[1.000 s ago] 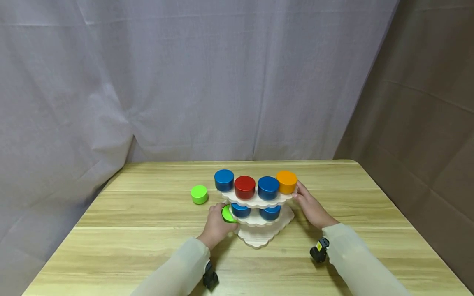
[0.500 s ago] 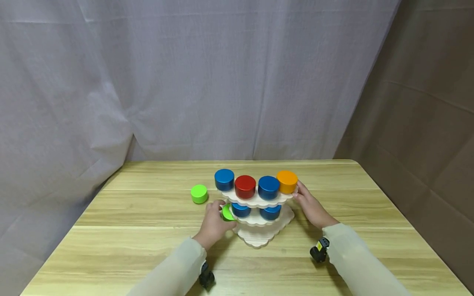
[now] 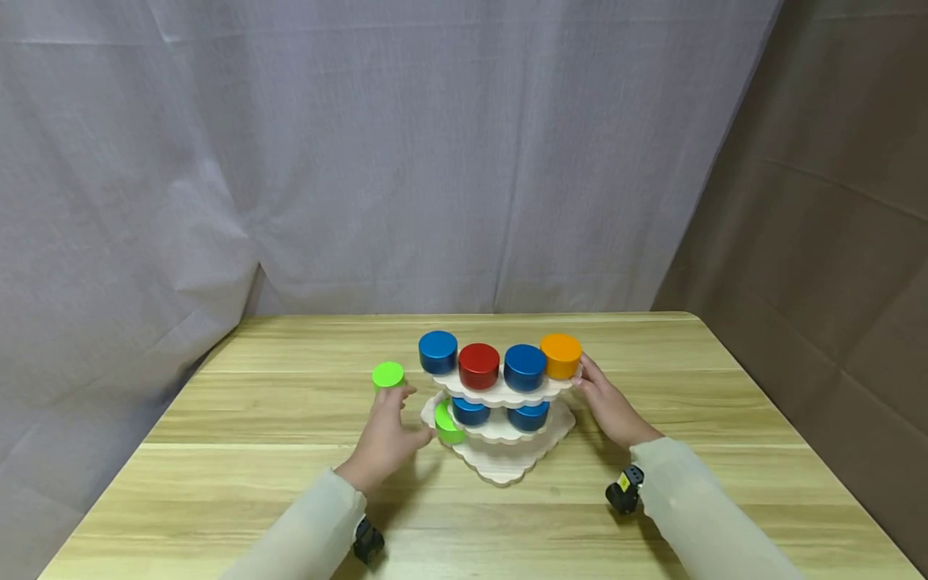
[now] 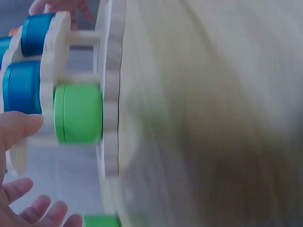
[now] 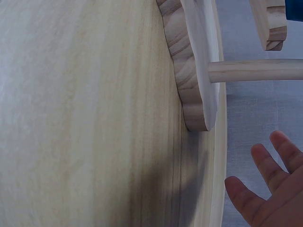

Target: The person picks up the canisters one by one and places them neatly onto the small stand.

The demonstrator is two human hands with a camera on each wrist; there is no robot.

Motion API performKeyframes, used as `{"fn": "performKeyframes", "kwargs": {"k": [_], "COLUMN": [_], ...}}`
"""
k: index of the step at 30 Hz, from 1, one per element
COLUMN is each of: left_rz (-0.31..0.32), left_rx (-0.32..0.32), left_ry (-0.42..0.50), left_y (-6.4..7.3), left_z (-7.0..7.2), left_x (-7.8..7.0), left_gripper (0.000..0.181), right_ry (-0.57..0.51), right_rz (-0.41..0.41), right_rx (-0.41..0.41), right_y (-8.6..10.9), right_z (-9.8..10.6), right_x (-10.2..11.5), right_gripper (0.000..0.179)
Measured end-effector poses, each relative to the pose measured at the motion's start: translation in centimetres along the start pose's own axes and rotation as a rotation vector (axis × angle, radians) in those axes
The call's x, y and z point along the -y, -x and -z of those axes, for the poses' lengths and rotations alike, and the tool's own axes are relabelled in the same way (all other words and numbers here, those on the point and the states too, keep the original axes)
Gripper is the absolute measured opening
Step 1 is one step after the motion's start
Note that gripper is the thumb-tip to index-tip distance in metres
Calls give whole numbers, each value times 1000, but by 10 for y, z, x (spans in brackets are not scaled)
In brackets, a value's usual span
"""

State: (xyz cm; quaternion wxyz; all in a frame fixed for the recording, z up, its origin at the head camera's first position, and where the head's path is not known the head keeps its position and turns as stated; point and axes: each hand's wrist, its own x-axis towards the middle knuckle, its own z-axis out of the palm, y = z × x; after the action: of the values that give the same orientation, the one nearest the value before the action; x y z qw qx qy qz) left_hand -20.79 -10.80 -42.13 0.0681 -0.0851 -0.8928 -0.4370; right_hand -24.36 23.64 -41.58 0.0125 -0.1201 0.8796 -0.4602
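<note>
A three-tiered pale wooden stand (image 3: 500, 467) with scalloped edges holds coloured cylinders. Blue (image 3: 438, 352), red (image 3: 479, 366), dark blue (image 3: 525, 367) and orange (image 3: 561, 356) ones line its top tier. Two blue cylinders sit on the middle tier. A green cylinder (image 4: 79, 114) rests on the bottom tier at the left. My left hand (image 3: 387, 441) is off that green cylinder, fingers spread, its fingertips just in front of a loose green cylinder (image 3: 387, 374). My right hand (image 3: 615, 409) pinches the top tier's right end beside the orange cylinder; its other fingers (image 5: 267, 168) extend loosely.
The stand is on a wood-grain table (image 3: 217, 483). Grey cloth (image 3: 377, 161) hangs behind the table, and a brownish cloth (image 3: 819, 282) hangs along the right side. A small black camera is strapped at each wrist.
My left hand has let go of the green cylinder on the bottom tier and moved left toward the loose green one. My right hand and the stand keep their places.
</note>
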Motion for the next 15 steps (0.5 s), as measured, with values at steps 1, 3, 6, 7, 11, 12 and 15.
{"fn": "performKeyframes", "kwargs": {"k": [1,3,6,7,11,12,15], "left_rz": [-1,-10,-18,-19,-25,-28,-29], "left_rx": [-12,-34,-56,-62,-91,-98,-106], "left_ry": [-27,-92,-191,-214,-312,-330,-369], "left_y": [-1,-3,-9,-11,-20,-21,-27], "left_z": [3,9,17,19,24,25,27], "left_x": [1,3,10,12,25,27,34], "left_gripper": [69,68,67,67,68,69,70], "right_ry": [0,1,7,5,0,-2,-2], "right_rz": [1,3,8,10,13,10,5], "right_rx": [0,-1,0,2,4,5,5], "right_y": [0,0,1,1,1,0,0], "right_z": [0,0,0,1,1,1,1], "right_x": [0,1,2,3,3,3,2], "right_gripper": [63,62,62,62,63,63,63]}}
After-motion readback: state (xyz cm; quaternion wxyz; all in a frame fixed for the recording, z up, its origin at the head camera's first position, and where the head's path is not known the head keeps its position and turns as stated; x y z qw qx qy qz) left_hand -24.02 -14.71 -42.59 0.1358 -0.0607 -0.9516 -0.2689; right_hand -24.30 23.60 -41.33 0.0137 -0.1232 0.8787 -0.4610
